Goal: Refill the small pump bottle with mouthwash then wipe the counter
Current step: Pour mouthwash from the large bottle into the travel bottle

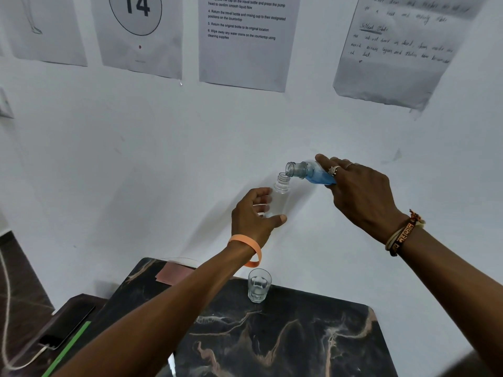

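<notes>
My left hand (254,213) grips a small clear bottle (280,191) without its pump, held upright in the air in front of the white wall. My right hand (359,191) grips the mouthwash bottle (310,172), which is tilted on its side with its open neck just above the small bottle's mouth. Blue liquid lies in the lower part of the tilted bottle. No stream between the two mouths is visible. Both bottles are well above the dark marbled counter (272,336).
A clear glass (259,284) stands at the counter's back edge, under my left wrist. A pink cloth (174,274) lies at the back left corner. A phone (68,327) with a cable rests on a lower surface to the left. Paper sheets hang on the wall.
</notes>
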`<state>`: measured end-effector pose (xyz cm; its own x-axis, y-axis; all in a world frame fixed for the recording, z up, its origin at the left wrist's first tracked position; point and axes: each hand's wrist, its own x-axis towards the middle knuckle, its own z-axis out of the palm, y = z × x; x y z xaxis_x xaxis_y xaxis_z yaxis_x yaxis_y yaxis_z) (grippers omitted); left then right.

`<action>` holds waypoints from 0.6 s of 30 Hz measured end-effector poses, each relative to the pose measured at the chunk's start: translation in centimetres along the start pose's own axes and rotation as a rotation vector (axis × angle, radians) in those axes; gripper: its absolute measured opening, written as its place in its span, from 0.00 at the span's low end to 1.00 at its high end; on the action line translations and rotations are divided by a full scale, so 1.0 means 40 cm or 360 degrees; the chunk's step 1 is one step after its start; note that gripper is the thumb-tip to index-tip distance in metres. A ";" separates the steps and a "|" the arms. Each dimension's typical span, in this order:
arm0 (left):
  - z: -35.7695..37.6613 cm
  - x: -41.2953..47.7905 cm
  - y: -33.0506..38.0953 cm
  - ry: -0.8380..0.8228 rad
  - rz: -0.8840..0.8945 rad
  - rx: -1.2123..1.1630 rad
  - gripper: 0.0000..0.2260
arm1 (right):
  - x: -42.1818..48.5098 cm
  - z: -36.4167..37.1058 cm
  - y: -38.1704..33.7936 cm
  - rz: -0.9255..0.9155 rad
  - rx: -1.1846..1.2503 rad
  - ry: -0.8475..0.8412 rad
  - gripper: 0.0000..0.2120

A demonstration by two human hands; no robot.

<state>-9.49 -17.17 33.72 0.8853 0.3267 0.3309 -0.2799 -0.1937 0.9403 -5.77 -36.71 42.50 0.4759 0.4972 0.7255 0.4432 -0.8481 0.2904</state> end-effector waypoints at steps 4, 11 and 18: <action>0.002 -0.002 0.001 -0.0003 0.0000 -0.0007 0.25 | 0.000 0.002 0.004 0.0007 -0.0019 -0.0009 0.29; 0.003 -0.004 0.002 -0.0004 -0.0004 -0.0013 0.25 | 0.001 0.000 0.003 -0.0001 -0.0026 0.0014 0.29; 0.001 -0.007 0.003 -0.0002 -0.0005 -0.0025 0.25 | -0.002 -0.001 0.001 0.0009 0.0016 -0.0009 0.28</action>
<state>-9.74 -17.33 33.74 0.8867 0.3261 0.3276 -0.2827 -0.1783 0.9425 -5.84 -36.79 42.48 0.4826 0.4936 0.7235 0.4484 -0.8488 0.2801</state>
